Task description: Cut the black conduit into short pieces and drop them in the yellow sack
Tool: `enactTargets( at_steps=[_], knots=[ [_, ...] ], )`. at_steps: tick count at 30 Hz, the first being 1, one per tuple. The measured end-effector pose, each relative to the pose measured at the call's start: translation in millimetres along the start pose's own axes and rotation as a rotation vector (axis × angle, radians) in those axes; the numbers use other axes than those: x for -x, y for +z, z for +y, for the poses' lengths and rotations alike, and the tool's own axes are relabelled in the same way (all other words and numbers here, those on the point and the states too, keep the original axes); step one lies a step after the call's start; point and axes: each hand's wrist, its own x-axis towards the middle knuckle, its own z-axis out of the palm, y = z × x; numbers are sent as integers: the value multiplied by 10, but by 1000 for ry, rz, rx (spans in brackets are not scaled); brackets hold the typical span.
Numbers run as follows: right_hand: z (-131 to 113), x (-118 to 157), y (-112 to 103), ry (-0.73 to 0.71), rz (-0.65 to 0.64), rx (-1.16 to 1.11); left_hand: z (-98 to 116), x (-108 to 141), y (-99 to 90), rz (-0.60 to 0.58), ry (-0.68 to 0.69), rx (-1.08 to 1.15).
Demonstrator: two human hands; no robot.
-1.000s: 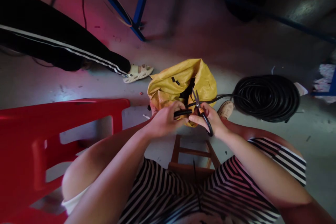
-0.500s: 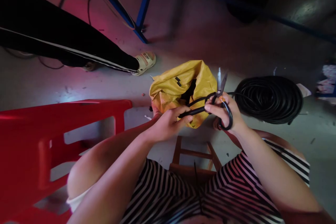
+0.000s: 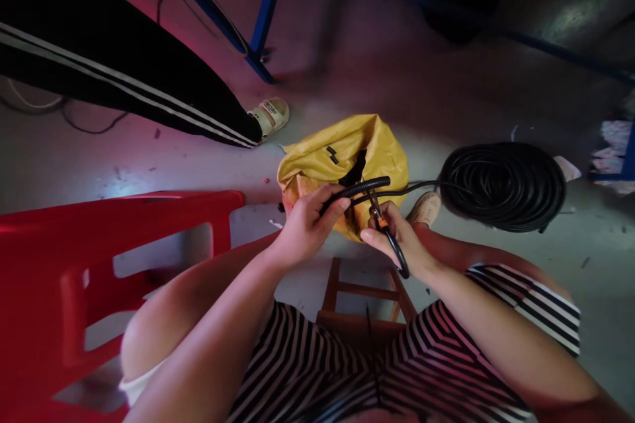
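Note:
My left hand [image 3: 310, 217] is closed around black corrugated tubing, and a piece of it [image 3: 374, 182] sticks out to the right from the fingers. Just below runs a second length of black tubing [image 3: 417, 186], stretching from the left fingers to the coil [image 3: 503, 185] on the floor. In my right hand [image 3: 399, 241] are scissors [image 3: 391, 241] with black handles and an orange spot at the pivot. Their blades point up at the lower length, close to my left fingertips; whether they have closed through it I cannot tell. Beneath both hands lies an open yellow bag [image 3: 384, 145].
A red plastic stool [image 3: 124, 211] stands at the left. Another person's leg in black trousers [image 3: 163, 73] and a sandal [image 3: 270, 117] are at upper left. Blue metal framing [image 3: 270, 6] crosses the top. A wooden stool [image 3: 364, 287] shows between my legs.
The scissors have moved down and left, from open above the tubing to blades on the lower length. My right hand has let go of the tube piece, whose end now points up right.

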Motion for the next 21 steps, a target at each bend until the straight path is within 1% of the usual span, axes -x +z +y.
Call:
enactTargets(
  at_steps=[3, 6, 10, 18, 21],
  knots=[
    [-28, 2, -17, -21, 35, -16, 21, 0, 20, -17, 32, -29],
    [-83, 2, -28, 14, 48, -6, 67, -2, 20, -14, 52, -58],
    [-115, 11, -23, 57, 46, 13, 97, 6, 25, -17, 30, -72],
    [-99, 13, -25, 49, 53, 54, 88, 17, 47, -32, 13, -110],
    [-109, 2, -28, 39, 51, 55, 101, 12, 14, -73, 33, -145]
  ],
)
